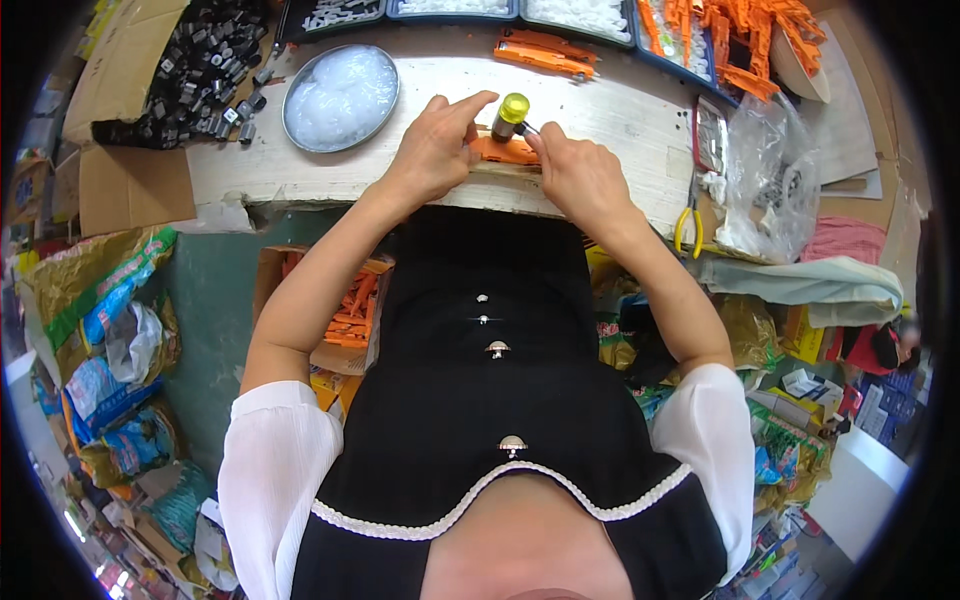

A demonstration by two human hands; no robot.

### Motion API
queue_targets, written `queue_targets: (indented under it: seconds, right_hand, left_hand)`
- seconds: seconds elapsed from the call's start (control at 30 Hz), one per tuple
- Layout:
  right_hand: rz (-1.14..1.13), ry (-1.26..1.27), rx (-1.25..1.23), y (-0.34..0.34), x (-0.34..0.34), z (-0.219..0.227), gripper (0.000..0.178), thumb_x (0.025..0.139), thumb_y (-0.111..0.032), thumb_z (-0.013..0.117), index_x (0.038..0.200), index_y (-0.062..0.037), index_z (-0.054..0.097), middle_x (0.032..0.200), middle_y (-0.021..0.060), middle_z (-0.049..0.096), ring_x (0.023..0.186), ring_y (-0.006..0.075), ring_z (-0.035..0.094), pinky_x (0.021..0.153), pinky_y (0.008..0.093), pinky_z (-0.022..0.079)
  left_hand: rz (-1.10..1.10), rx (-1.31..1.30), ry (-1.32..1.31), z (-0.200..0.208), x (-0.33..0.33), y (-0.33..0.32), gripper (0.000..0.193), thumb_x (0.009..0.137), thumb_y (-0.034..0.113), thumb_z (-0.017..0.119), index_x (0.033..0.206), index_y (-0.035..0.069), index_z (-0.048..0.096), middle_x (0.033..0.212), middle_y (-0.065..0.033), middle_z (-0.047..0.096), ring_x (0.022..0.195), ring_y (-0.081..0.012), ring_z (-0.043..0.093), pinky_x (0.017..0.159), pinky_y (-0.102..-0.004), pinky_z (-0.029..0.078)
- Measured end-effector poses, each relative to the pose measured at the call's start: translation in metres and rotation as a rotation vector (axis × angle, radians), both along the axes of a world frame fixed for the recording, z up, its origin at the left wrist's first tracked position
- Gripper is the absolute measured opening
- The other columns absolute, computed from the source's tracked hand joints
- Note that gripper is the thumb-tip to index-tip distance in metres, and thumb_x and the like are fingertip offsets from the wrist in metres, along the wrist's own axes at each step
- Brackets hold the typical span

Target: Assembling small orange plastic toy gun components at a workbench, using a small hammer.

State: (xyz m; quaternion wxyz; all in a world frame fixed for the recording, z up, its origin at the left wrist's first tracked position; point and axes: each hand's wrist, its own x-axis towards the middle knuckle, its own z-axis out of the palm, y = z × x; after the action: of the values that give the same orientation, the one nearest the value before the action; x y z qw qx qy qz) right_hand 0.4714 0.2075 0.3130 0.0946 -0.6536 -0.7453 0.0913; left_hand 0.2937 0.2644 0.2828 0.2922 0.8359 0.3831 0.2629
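Observation:
My right hand (583, 178) is closed around the handle of a small mallet (514, 112) with a yellow-green face and a dark head. The mallet head stands just above or on an orange plastic part (508, 151) lying near the table's front edge; I cannot tell whether they touch. My left hand (437, 147) grips the left end of that part, its index finger stretched toward the mallet. Beyond lie several more orange plastic pieces (545, 53). Left of my hands is a round dish (341, 98) of whitish, translucent, grease-like stuff.
At the left, a cardboard box (137, 188) spills dark cylindrical parts (205, 75) onto the white table (290, 185). Trays of small white parts (578, 15) line the back. Orange pieces (765, 35) pile up at the back right, with yellow-handled pliers (689, 228) and a clear plastic bag (765, 190) nearer.

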Motion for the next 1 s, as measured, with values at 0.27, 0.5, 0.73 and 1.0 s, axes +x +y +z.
queue_targets:
  seconds: [0.27,0.5,0.73,1.0]
  right_hand:
    - [0.076,-0.036,-0.184,0.024,0.006,0.026,0.031,0.090,-0.027,0.042,0.080,-0.0003,0.053,0.065,0.0218,0.058,0.064,0.0383,0.058,0.058,0.0454,0.044]
    - [0.126,0.255,0.229,0.011,-0.009,0.026,0.018,0.087,-0.023,0.048,0.086,-0.0050,0.050,0.064,0.0143,0.059,0.061,0.0346,0.058,0.053,0.0430,0.043]
    - [0.155,-0.013,-0.100,0.017,-0.022,0.019,0.018,0.088,-0.024,0.045,0.088,-0.0073,0.051,0.071,0.0168,0.059,0.062,0.0358,0.058,0.053,0.0441,0.043]
    - [0.289,-0.063,0.028,0.000,-0.015,0.007,0.014,0.084,-0.017,0.052,0.093,-0.0067,0.054,0.070,0.0140,0.060,0.059,0.0316,0.058,0.050,0.0401,0.043]
  left_hand:
    - [0.106,0.417,-0.063,-0.020,0.000,-0.029,0.043,0.068,-0.001,0.060,0.109,0.005,0.054,0.084,-0.0069,0.058,0.081,-0.0235,0.051,0.071,-0.0363,0.038]
    - [-0.034,0.536,-0.036,-0.046,0.034,-0.072,0.038,0.070,0.004,0.051,0.108,-0.001,0.053,0.119,-0.0199,0.046,0.116,-0.0347,0.041,0.100,-0.0458,0.029]
    - [-0.086,0.544,-0.028,-0.056,0.030,-0.070,0.038,0.072,0.009,0.052,0.107,-0.004,0.051,0.123,-0.0199,0.040,0.123,-0.0341,0.032,0.100,-0.0470,0.029]
    - [-0.052,0.514,-0.266,-0.048,0.023,-0.070,0.024,0.067,0.002,0.057,0.090,-0.002,0.059,0.097,-0.0167,0.054,0.100,-0.0348,0.050,0.089,-0.0471,0.038]
